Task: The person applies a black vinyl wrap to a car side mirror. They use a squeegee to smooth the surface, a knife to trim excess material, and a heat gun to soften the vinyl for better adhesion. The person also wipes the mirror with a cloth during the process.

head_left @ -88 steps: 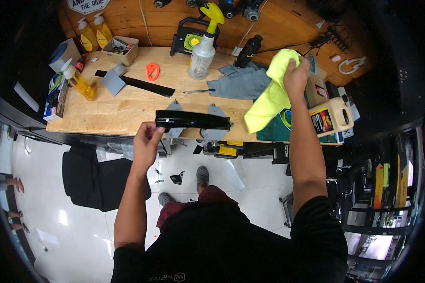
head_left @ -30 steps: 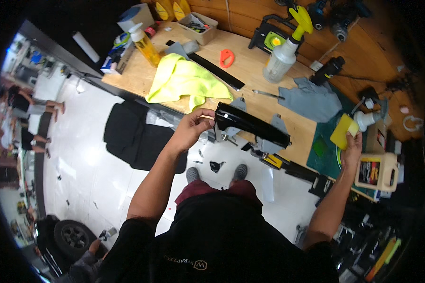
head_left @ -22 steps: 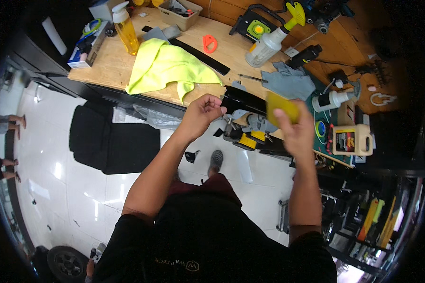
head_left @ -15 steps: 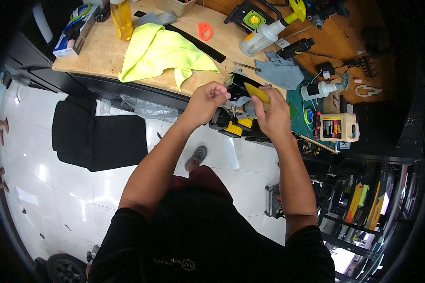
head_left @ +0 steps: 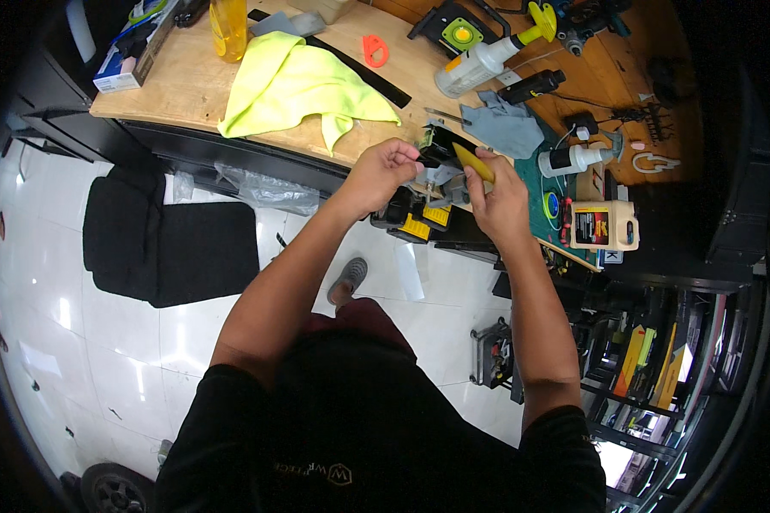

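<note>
While the right hand [head_left: 500, 201] held a yellow card [head_left: 472, 163] between thumb and fingers, the left hand [head_left: 381, 178] sat at about nine o'clock from it, its fingers drawn in narrow beside the left end of a glossy black part [head_left: 439, 145]. Whether those left fingertips pinched anything could not be told. The black part lay between the two hands at the near edge of the wooden workbench [head_left: 167, 98], above a grey support [head_left: 443, 174], and the card stood tilted over its right side (contact between the two was too small to make out).

Seen from the black part, a bright yellow-green cloth [head_left: 295, 90] lay rumpled at ten o'clock, an orange-red cutter [head_left: 375, 51] at eleven and a spray bottle with a yellow head [head_left: 475, 70] at one. A grey cloth [head_left: 503, 125] lay at two o'clock, and a beige jug [head_left: 605, 225] stood at four.
</note>
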{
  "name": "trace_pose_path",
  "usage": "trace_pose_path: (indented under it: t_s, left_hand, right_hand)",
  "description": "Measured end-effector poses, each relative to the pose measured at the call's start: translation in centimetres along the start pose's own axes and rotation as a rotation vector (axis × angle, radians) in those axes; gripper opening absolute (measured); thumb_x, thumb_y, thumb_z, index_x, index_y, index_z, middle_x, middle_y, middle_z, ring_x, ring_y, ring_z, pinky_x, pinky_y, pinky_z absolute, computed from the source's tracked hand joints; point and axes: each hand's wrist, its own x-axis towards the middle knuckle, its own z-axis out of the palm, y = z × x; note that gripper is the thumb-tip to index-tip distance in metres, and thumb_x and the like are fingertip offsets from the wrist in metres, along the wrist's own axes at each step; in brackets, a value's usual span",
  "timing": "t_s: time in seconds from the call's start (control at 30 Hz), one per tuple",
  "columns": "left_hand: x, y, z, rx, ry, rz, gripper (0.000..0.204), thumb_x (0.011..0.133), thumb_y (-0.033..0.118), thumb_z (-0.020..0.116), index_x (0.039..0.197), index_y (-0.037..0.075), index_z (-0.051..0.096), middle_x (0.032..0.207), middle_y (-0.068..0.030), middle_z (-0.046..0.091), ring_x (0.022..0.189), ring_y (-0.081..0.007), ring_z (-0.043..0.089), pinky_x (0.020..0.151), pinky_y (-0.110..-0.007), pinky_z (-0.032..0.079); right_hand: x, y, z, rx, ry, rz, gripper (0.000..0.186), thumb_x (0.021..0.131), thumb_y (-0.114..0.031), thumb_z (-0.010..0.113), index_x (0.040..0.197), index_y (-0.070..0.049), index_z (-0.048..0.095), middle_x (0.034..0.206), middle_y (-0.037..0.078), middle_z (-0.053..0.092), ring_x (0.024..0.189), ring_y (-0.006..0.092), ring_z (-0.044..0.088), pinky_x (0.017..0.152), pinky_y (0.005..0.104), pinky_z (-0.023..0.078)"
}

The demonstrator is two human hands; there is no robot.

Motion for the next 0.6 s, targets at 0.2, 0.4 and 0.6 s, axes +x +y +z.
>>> trace_pose_path:
  t_s: [0.2, 0.4, 0.6]
  left_hand:
    - [0.0, 0.2, 0.4, -0.004, -0.012, -0.036, 0.018, 0.086, 0.003, 0.065, 0.102, 0.001, 0.056, 0.093, -0.0034, 0.061, 0.085, -0.0094, 0.06, 0.078, -0.022, 0.048]
    - [0.3, -0.3, 0.1, -0.125, -0.019, -0.006, 0.021, 0.086, 0.005, 0.061, 0.105, 0.003, 0.053, 0.091, -0.003, 0.061, 0.08, -0.0099, 0.058, 0.074, -0.023, 0.047]
    - [0.5, -0.7, -0.9, -0.076, 0.035, -0.074, 0.02, 0.09, 0.006, 0.055, 0.109, 0.002, 0.056, 0.094, -0.0052, 0.062, 0.082, -0.0123, 0.059, 0.076, -0.025, 0.048]
  right_hand:
    - [0.5, -0.3, 0.3, -0.174, -0.096, -0.201, 0.021, 0.072, -0.008, 0.068, 0.087, -0.002, 0.055, 0.096, 0.018, 0.06, 0.097, 0.0364, 0.061, 0.08, 0.0413, 0.053]
    - [1.7, -1.8, 0.9, -0.3, -0.151, -0.279, 0.019, 0.072, -0.015, 0.068, 0.079, -0.006, 0.053, 0.082, 0.014, 0.058, 0.094, 0.0343, 0.061, 0.078, 0.0413, 0.053]
    - [0.5, -1.2, 1.1, -0.165, -0.053, -0.13, 0.016, 0.078, -0.013, 0.066, 0.088, -0.002, 0.061, 0.092, 0.018, 0.062, 0.102, 0.0348, 0.058, 0.094, 0.0438, 0.045]
